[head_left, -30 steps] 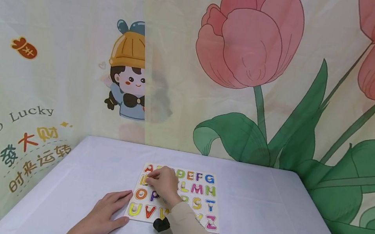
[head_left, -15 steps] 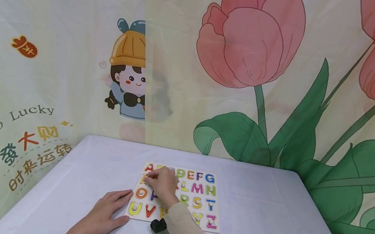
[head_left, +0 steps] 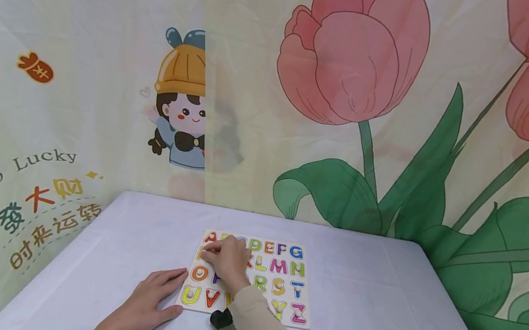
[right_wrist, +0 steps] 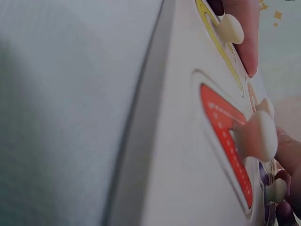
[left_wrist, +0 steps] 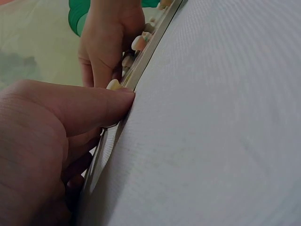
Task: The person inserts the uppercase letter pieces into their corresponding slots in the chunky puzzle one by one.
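Note:
A pale alphabet puzzle board (head_left: 244, 318) with coloured, knobbed letter pieces lies on the table. My left hand (head_left: 151, 298) lies at its left edge, fingers straight; in the left wrist view the thumb (left_wrist: 94, 106) presses against the rim. My right hand (head_left: 229, 260) reaches over the board, with thumb and forefinger pinching at a yellow letter piece (head_left: 201, 253) at the left of the second row. That piece is mostly covered by the fingers. In the right wrist view a red V piece (right_wrist: 225, 141) with its knob stands close, and the right fingers (right_wrist: 289, 153) appear beyond it.
A white cloth covers the table (head_left: 362, 300), and a printed curtain (head_left: 246, 73) hangs behind it. Next to the right sleeve (head_left: 263, 324) is a black heart-shaped thing (head_left: 221, 319), near the board's front edge.
My right hand has shifted slightly left over the yellow letter piece, and its forearm and the black thing have moved a little left too. The left hand has stayed still.

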`<state>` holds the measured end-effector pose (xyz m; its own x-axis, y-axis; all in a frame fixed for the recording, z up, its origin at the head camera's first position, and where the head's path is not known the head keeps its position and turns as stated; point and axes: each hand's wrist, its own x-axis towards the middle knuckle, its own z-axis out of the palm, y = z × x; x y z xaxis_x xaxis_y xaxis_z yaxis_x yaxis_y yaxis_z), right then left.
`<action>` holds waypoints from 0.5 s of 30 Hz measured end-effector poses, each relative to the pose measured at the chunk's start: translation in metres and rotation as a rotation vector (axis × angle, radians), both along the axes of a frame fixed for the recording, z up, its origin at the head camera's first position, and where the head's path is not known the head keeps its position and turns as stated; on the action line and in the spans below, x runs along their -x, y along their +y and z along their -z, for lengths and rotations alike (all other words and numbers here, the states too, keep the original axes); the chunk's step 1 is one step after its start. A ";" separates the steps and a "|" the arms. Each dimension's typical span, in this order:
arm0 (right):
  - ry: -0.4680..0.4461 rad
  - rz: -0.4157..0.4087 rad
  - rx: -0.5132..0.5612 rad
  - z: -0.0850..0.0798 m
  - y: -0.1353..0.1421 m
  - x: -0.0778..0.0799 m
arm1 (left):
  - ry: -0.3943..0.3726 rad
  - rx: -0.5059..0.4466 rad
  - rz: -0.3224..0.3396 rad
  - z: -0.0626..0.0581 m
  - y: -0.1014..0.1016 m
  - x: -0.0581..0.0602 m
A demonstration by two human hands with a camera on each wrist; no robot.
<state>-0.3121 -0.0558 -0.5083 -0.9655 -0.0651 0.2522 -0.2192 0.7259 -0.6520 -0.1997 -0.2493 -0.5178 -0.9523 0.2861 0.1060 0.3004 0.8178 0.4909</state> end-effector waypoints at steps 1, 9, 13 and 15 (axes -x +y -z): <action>0.007 -0.001 -0.001 0.000 0.000 0.000 | -0.003 0.002 -0.001 0.000 0.000 0.000; -0.013 -0.067 -0.021 -0.005 0.009 0.000 | -0.019 0.005 -0.012 -0.003 0.002 0.002; -0.024 -0.137 -0.032 -0.013 0.022 -0.001 | -0.008 0.008 -0.008 -0.003 0.002 0.000; -0.023 -0.168 -0.033 -0.021 0.032 -0.003 | -0.001 0.010 -0.005 -0.003 0.002 -0.001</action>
<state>-0.3095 -0.0234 -0.4878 -0.9458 -0.2336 0.2256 -0.3246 0.7017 -0.6342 -0.1989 -0.2475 -0.5146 -0.9538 0.2822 0.1027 0.2958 0.8241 0.4830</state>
